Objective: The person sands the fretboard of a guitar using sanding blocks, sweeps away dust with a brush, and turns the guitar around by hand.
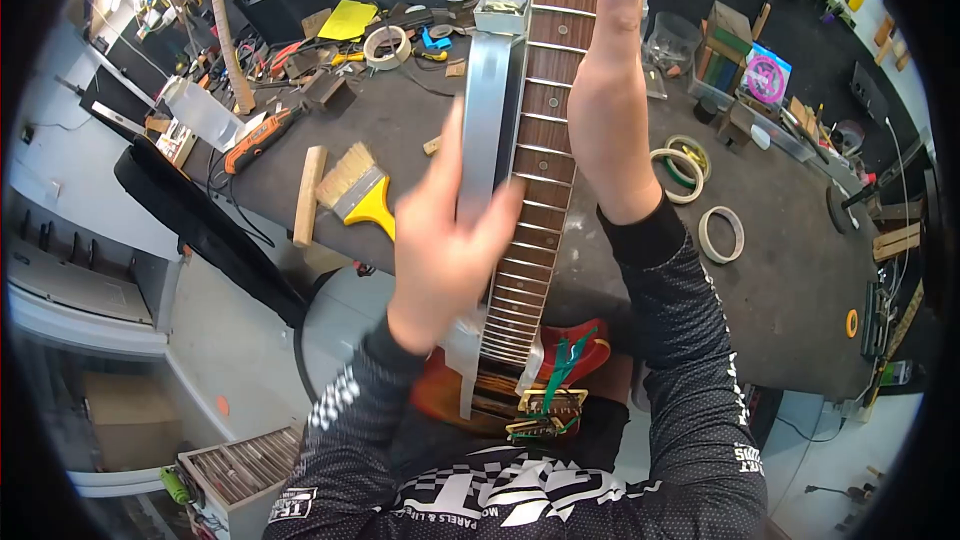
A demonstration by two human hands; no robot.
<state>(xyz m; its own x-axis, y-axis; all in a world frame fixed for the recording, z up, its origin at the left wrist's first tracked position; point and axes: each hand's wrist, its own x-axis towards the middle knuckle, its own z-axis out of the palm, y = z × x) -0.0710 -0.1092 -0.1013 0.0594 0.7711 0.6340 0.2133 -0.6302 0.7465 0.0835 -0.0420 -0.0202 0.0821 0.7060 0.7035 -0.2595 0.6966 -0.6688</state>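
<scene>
An electric guitar neck (pixel 546 130) with a dark wood fretboard, metal frets and round dot inlays points away from me. Its red body (pixel 440 390) is close to my torso, with strips of tape by the neck's end and pickups (pixel 550 410) showing. My left hand (pixel 440 250), smeared by motion, has thumb and fingers apart; the thumb overlaps the fretboard's left edge. Beside the neck, a silver metal beam (pixel 485 90) runs under that hand in this view. Along the right edge of the neck stands my right hand (pixel 612 100), edge-on, thumb stretched upward and most fingers hidden.
A dark workbench (pixel 400 110) holds a yellow-handled brush (pixel 365 195), a wood block (pixel 310 195) and an orange rotary tool (pixel 262 140) at left. Tape rolls (pixel 721 234) lie at right. Tools and a yellow paper (pixel 348 20) crowd the back.
</scene>
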